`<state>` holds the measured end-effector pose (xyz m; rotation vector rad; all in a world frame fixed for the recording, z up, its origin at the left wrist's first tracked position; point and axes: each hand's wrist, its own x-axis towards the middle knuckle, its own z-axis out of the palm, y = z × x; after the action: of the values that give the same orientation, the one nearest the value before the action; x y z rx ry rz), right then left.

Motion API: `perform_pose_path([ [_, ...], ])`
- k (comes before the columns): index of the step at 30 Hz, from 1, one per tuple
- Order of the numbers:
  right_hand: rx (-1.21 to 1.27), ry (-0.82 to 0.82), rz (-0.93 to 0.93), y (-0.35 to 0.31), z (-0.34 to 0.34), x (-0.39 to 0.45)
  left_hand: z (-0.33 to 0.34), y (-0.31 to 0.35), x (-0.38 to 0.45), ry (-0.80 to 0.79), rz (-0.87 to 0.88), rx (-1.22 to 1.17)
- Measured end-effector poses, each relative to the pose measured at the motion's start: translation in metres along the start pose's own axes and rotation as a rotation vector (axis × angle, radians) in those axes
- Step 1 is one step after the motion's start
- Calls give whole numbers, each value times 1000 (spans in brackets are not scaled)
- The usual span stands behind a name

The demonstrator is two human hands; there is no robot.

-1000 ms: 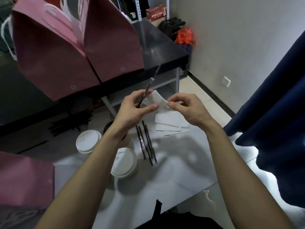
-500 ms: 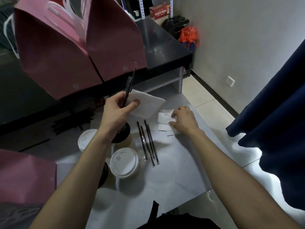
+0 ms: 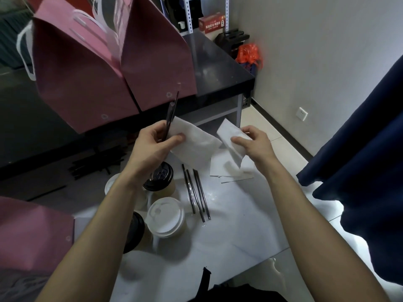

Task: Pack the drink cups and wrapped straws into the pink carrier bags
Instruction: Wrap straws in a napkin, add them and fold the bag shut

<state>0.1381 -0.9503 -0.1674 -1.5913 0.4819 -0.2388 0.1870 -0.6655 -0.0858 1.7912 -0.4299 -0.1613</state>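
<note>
A pink bag (image 3: pixel 32 234) lies flat at the lower left, well left of both hands. Two more bags (image 3: pixel 91 73) stand on the black counter (image 3: pixel 218 62), up and left of the left hand. The left hand (image 3: pixel 152 144) pinches a wrapped straw (image 3: pixel 171 114) and a napkin (image 3: pixel 194 147) together between thumb and fingers, the straw pointing up toward the bags, as it did half a second ago. Below that hand stand four cups: a black-lidded cup (image 3: pixel 160 175), a white-lidded cup (image 3: pixel 166 216), and two more partly hidden under the forearm. Three straws (image 3: pixel 196 190) lie side by side on the white table (image 3: pixel 239 236), between and below the two hands. The right hand (image 3: pixel 253 142), which was pressed down on the napkin stack (image 3: pixel 222 168) before, is now lifted clear of it and grips a second napkin (image 3: pixel 232 138) between thumb and fingers, just right of the first napkin.
</note>
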Motion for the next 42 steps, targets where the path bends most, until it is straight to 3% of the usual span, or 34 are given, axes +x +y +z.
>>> perform_pose_path([
  [3, 47, -38, -40, -36, 5, -14, 6, 7, 4, -82, -12, 11],
  [7, 85, -207, -83, -66, 19, -38, 15, 13, 9, -30, -67, 54],
  [9, -33, -267, -121, -68, 26, -47, 16, 13, 9, 3, -82, 70],
  [11, -146, -187, -137, -67, 30, -51, 16, 12, 5, 44, -101, 100],
  [14, -94, 38, -101, -67, 33, -51, 14, 11, 0, 136, -181, -3],
  [16, -45, 93, -108, -71, 38, -51, 12, 11, -4, 147, -160, -26],
  [20, 44, -30, -218, -83, 69, -62, 10, 13, -18, 84, -118, -13],
  [25, 122, -107, -311, -89, 95, -72, -8, 11, -30, 138, -105, -62],
  [36, 131, -176, -230, -89, 135, -87, -44, 15, -53, 310, -75, -83],
  [42, 160, -347, -234, -108, 163, -106, -79, 22, -69, 298, -75, 17],
])
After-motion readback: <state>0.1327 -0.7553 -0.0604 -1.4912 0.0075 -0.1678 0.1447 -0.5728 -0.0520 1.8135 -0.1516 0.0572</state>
